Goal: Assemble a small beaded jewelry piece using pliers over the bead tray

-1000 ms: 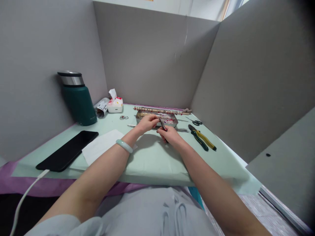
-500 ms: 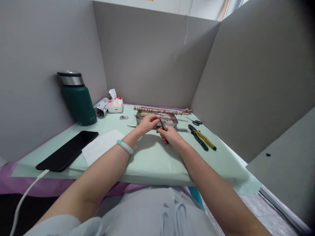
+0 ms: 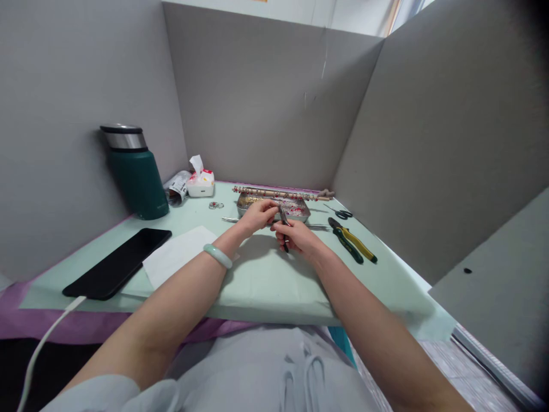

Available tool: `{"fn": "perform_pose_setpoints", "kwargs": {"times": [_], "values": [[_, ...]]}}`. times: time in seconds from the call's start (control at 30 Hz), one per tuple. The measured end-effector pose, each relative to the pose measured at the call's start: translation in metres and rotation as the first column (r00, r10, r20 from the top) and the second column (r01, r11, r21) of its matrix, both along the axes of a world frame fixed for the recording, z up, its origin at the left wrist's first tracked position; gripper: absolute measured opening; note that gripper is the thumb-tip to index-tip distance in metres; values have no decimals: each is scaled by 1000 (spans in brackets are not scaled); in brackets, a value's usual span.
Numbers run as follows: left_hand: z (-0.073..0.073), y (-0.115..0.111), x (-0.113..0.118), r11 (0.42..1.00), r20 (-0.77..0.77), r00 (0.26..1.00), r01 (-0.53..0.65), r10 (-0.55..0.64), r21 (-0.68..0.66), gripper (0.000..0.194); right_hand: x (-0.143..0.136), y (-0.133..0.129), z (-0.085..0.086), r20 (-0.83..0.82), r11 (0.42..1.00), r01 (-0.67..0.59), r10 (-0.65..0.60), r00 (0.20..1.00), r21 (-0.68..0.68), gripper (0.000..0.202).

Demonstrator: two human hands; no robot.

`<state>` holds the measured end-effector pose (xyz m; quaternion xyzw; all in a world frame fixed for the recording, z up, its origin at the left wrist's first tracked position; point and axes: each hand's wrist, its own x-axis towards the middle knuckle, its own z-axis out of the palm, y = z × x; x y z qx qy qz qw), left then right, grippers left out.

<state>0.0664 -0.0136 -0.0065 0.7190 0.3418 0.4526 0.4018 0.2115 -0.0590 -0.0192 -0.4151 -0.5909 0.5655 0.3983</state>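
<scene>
From where I stand, the work is all in two bare hands held over the tabletop (image 3: 274,280), just this side of a metal tray (image 3: 304,218) of beads (image 3: 295,210). The right hand (image 3: 299,236) has its fingers wrapped around a slim, dark tool (image 3: 283,216), which stands slanted, its top towards the left hand (image 3: 259,216) and its lower end poking out below the palm. The left hand's grip is pressed together, thumb against fingertips, right beside that top end; whether anything is pinched there is too small for me to tell.

I take the step in hand to be fine work at the tool's tip, the left hand steadying or guiding and the right working the tool. As I judge it, the next move calls for a steady left grip, small pressure from the right, and both hands kept close together.

Behind the tray's front edge lie beaded sticks (image 3: 268,194); thin rods (image 3: 318,227) lie along the near side, partly hidden by the hands. Off to the right, apart from the hands, are pliers (image 3: 355,242) and scissors (image 3: 342,214). Small rings (image 3: 215,205) lie left of the tray.
</scene>
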Motion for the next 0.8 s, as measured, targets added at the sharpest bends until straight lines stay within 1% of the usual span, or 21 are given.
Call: {"fn": "perform_pose_setpoints", "kwargs": {"times": [0.1, 0.23, 0.37, 0.5, 0.7, 0.8], "values": [[-1, 1, 0, 1000, 5, 1000, 15, -14, -14, 10, 0, -1, 1, -20, 999, -21, 20, 1000, -25, 18], [0, -1, 0, 1000, 9, 1000, 4, -4, -19, 9, 0, -1, 2, -24, 999, -30, 30, 999, -34, 16], [2, -3, 1, 1000, -3, 1000, -9, 9, -2, 8, 1, -1, 2, -37, 998, -45, 44, 998, -53, 18], [1, -2, 0, 1000, -21, 1000, -10, 11, 26, 10, 3, 0, 2, -93, 993, -79, 71, 993, -85, 21], [-2, 2, -1, 991, -71, 995, -65, 73, 113, 13, 6, 1, 2, -198, 971, -190, 160, 967, -143, 24], [-3, 3, -2, 976, -132, 982, -108, 134, 189, 15, 6, 1, 2, -193, 968, -194, 163, 967, -156, 24]]}}
